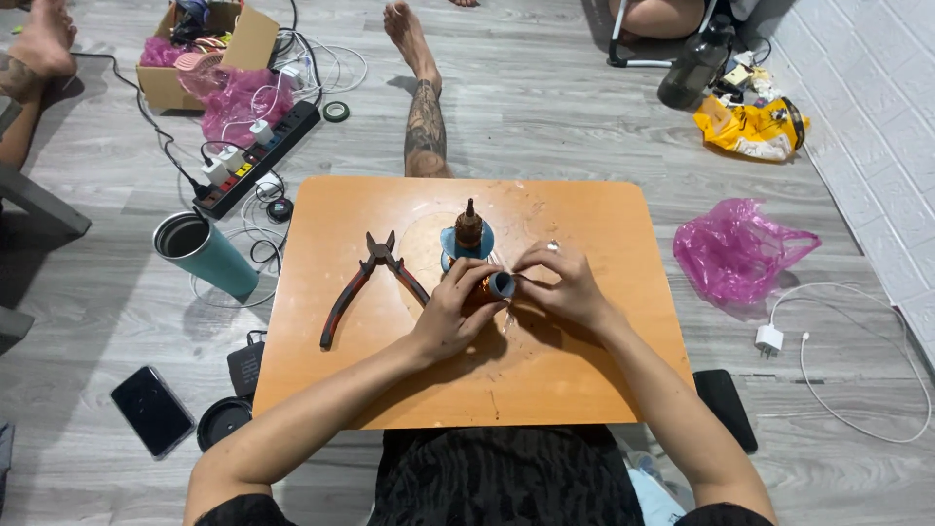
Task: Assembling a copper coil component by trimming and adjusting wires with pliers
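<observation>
On the orange wooden desk point(584, 370) lie red-handled pliers point(373, 273). On the grey plank floor point(545, 107) are a teal metal tumbler point(205, 253), a black phone point(152, 411), a pink plastic bag point(735, 249) and a white charger point(769, 339).

Seen from above, the person's forearms are bare to the shoulders, with dark short sleeves just visible at the frame's bottom edge. A ring sits on the right hand point(563, 284); a dark patterned garment covers the lap.

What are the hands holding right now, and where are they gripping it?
The left hand holds a small copper coil around its body. The right hand pinches at its grey end; what it pinches cannot be told.
</observation>
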